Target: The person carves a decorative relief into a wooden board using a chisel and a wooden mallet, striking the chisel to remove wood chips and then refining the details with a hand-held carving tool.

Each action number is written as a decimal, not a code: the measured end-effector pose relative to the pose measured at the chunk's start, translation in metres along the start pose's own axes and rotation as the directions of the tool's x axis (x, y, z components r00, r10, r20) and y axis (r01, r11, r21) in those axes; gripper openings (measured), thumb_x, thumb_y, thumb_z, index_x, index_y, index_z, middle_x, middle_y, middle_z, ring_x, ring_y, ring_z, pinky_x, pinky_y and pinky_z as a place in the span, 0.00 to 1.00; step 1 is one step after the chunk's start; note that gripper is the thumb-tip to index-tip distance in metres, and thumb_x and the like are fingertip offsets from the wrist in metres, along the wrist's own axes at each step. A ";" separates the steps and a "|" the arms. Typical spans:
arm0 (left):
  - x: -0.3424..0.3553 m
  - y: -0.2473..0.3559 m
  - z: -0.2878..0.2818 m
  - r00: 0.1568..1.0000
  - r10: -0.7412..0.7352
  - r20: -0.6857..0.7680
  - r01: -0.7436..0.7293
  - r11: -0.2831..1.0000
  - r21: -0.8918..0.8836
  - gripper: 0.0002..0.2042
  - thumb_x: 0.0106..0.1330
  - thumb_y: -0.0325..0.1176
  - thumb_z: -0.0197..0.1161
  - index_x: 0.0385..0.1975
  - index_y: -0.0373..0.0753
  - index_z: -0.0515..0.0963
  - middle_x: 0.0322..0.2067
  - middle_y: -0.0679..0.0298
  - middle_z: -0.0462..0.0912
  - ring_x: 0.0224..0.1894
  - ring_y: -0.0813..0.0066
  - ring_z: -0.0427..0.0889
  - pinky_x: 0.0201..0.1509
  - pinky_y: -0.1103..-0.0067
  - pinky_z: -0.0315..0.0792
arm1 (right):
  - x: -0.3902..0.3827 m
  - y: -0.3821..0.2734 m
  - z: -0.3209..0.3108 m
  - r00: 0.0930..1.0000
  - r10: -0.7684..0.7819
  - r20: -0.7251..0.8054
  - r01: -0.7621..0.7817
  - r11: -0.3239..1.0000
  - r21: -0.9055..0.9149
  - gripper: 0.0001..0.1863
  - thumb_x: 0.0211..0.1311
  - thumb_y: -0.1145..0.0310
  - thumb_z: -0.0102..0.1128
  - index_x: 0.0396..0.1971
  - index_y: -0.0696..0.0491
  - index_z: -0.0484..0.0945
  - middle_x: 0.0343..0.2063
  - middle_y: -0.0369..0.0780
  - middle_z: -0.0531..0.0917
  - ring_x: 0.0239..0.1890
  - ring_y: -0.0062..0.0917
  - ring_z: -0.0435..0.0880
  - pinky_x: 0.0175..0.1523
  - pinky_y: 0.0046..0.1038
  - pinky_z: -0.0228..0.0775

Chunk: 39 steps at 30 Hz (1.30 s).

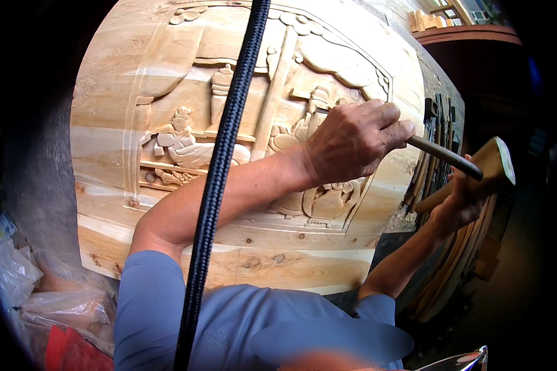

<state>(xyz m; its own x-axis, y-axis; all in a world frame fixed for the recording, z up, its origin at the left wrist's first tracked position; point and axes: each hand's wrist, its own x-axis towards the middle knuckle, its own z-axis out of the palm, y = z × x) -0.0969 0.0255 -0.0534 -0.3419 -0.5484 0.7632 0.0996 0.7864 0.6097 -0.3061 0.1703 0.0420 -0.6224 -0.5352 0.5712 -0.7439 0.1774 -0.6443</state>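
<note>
My left hand (359, 139) is closed round a slim chisel (445, 157) over the right part of a pale carved wooden panel (105, 123). The panel bears relief figures, a post and scalloped borders; the chisel's working end is hidden behind the hand. My right hand (458, 204), beyond the panel's right edge, grips a wooden mallet (495, 164) whose head is close by the chisel's outer end; whether they touch I cannot tell.
A black braided cable (226, 145) crosses the view. Chisels (439, 117) lie on the bench right of the panel, with curved boards (467, 260) below. Plastic bags (62, 306) and red material (74, 352) are at lower left. Wood blocks (427, 21) sit at top right.
</note>
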 end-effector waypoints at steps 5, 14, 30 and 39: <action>-0.002 0.002 -0.004 1.000 -0.004 -0.005 0.003 0.999 -0.048 0.14 0.65 0.33 0.75 0.48 0.40 0.83 0.34 0.61 0.79 0.31 0.57 0.82 0.34 0.65 0.77 | -0.001 -0.020 -0.007 0.980 -0.100 -0.171 0.098 0.995 -0.018 0.35 0.61 0.62 0.81 0.64 0.63 0.77 0.52 0.48 0.91 0.53 0.28 0.90 0.52 0.28 0.89; -0.001 0.002 -0.004 1.000 -0.011 -0.023 0.009 0.995 -0.095 0.14 0.64 0.32 0.76 0.47 0.40 0.83 0.35 0.60 0.80 0.32 0.58 0.84 0.34 0.65 0.78 | -0.002 -0.027 -0.018 0.959 -0.225 -0.173 0.202 0.969 -0.140 0.35 0.64 0.58 0.80 0.63 0.63 0.78 0.55 0.49 0.89 0.57 0.34 0.90 0.62 0.35 0.88; -0.003 -0.004 0.007 0.985 0.133 -0.109 -0.135 0.991 -0.015 0.18 0.63 0.33 0.77 0.52 0.45 0.84 0.31 0.66 0.76 0.31 0.66 0.80 0.32 0.70 0.76 | -0.004 -0.023 -0.008 0.992 -0.107 -0.072 0.108 0.994 0.007 0.33 0.64 0.71 0.78 0.64 0.68 0.75 0.55 0.53 0.87 0.56 0.36 0.90 0.58 0.33 0.89; -0.001 -0.003 0.003 0.996 0.058 -0.064 -0.059 0.998 -0.015 0.16 0.65 0.34 0.76 0.51 0.42 0.84 0.33 0.63 0.77 0.32 0.63 0.81 0.32 0.68 0.77 | -0.007 -0.017 -0.007 0.999 -0.038 -0.036 0.038 0.999 -0.012 0.33 0.64 0.69 0.77 0.65 0.67 0.75 0.56 0.54 0.87 0.58 0.37 0.89 0.60 0.35 0.89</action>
<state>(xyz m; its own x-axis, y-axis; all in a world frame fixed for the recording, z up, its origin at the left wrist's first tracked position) -0.0994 0.0248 -0.0569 -0.2748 -0.5192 0.8093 0.1332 0.8130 0.5669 -0.2907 0.1768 0.0531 -0.6020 -0.5116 0.6131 -0.7695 0.1667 -0.6165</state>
